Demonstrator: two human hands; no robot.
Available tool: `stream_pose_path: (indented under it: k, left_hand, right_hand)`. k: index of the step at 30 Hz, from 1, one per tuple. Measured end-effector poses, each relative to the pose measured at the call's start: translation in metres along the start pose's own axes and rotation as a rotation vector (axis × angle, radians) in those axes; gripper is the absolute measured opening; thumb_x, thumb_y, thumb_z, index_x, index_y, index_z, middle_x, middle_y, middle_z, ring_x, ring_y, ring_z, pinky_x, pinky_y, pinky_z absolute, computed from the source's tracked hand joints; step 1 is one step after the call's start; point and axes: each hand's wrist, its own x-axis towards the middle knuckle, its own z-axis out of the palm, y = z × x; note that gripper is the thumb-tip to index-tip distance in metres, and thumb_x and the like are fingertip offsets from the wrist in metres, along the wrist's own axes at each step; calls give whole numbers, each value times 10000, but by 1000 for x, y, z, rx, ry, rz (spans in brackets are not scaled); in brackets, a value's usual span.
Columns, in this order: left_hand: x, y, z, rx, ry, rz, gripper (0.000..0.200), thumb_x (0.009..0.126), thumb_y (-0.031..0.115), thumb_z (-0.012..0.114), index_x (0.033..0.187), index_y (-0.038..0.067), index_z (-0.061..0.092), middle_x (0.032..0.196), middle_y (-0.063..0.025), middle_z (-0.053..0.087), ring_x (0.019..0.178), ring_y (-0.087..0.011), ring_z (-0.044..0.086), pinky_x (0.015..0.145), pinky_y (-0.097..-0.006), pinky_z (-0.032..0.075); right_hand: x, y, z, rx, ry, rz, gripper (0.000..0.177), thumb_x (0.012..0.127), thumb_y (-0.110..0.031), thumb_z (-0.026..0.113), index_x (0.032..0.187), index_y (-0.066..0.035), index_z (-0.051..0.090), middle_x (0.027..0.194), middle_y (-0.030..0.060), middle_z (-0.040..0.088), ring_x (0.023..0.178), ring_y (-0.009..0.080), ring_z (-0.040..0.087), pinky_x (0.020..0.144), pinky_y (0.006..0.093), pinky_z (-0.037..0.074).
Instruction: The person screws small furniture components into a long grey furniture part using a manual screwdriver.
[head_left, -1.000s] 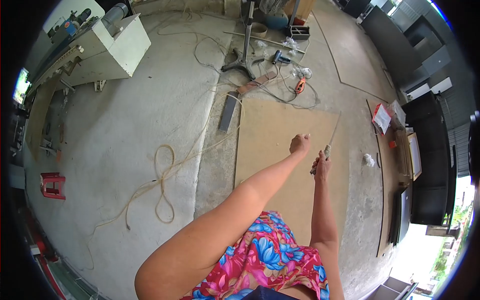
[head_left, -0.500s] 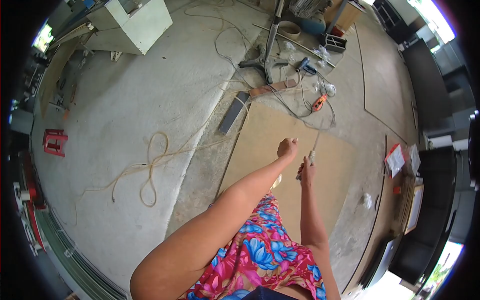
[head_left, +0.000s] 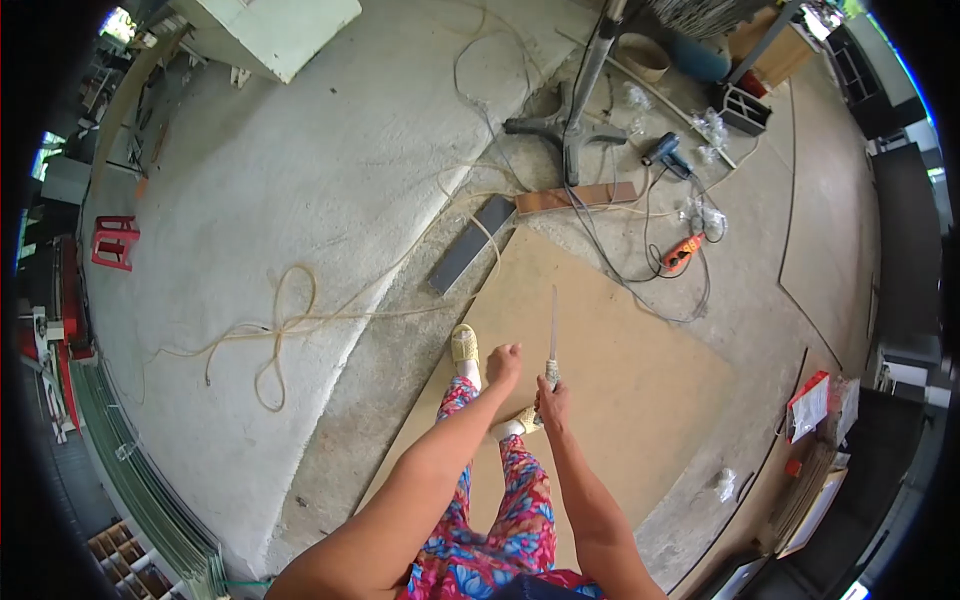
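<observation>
Compared with half a second before, the view is tipped more downward: both arms are lower and nearer to the body, and the two yellow sandals (head_left: 464, 344) of the person are now seen, standing on the brown board (head_left: 640, 390) that lies on the concrete floor. The right hand (head_left: 551, 398) is as before wrapped fully around the handle of the saw (head_left: 552, 325), and the thin blade points away from the body, over the board. It seems to be a small saw, but the teeth are too small to see. The left hand (head_left: 503, 364) stays a closed fist just beside the right one, with nothing visible inside it.

Far from the hands, near the fan stand (head_left: 565, 125), there is a black crate (head_left: 741, 108) and a round brown tub (head_left: 645, 57). The tub looks empty, and what is in the crate cannot be told. A blue drill (head_left: 665, 152) lies among the cables between them and the board
</observation>
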Motion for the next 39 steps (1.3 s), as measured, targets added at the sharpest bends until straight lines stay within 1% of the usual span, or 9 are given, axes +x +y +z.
stream_pose_path:
  k: [4,6,13,15,20,24,27,33,39]
  left_hand:
    - [78,-61,8,114,-4,-137,428,912,433,504,855,43,669,854,-201,669,829,-390,647,707,-491,503]
    - [121,-100,17,100,117,-34,403,911,412,517,799,48,649,810,-197,663,794,-395,645,675,-499,494]
    - [252,-134,6,132,116,-81,316,815,357,665,830,44,627,819,-145,674,813,-350,648,707,-432,501]
    - [288,-152,13,160,86,-58,313,783,309,712,963,73,612,914,-131,683,899,-353,645,784,-445,505]
    - [351,-178,26,495,22,-74,775,768,281,741,1402,88,339,1354,-188,441,1251,-355,436,1002,-432,424]
    - [378,-198,42,747,99,12,904,767,291,761,1459,71,221,1410,-214,357,1282,-369,397,1041,-423,391]
    - [384,-207,54,812,44,-86,941,770,293,768,1469,57,183,1394,-214,369,1287,-353,394,1043,-424,385]
    - [377,-208,55,874,-4,-75,908,750,312,768,1424,17,237,1259,-240,445,1155,-377,499,980,-444,429]
    - [315,-155,-10,664,69,152,808,702,297,702,1337,-15,311,1111,-222,470,1017,-395,546,879,-436,491]
  right_hand:
    - [53,37,21,-71,-14,74,252,880,-254,638,824,-46,507,570,0,495,439,99,475,394,260,393]
    - [77,52,35,-70,-1,111,239,873,-228,637,805,-37,511,537,-4,485,425,95,476,385,265,389]
    - [158,78,72,-173,21,172,270,883,-262,630,820,-25,517,540,10,495,434,101,485,397,270,386]
    - [173,92,75,-131,44,163,241,895,-239,629,826,-41,510,554,-17,470,442,77,448,401,259,362]
    - [183,117,71,-149,105,202,211,896,-214,635,838,-42,528,614,-36,461,523,52,400,461,244,330]
    - [176,145,65,-203,152,237,209,893,-215,640,852,-34,543,651,-27,462,585,60,400,515,254,346]
    - [173,165,58,-265,164,250,210,888,-212,645,858,-29,548,666,-21,463,606,74,404,540,269,362]
    - [166,169,54,-208,197,263,214,885,-216,645,857,-27,549,671,-8,477,609,84,403,552,275,368]
    - [151,138,42,-274,165,240,238,873,-219,654,867,-9,542,667,33,507,609,112,436,550,299,389]
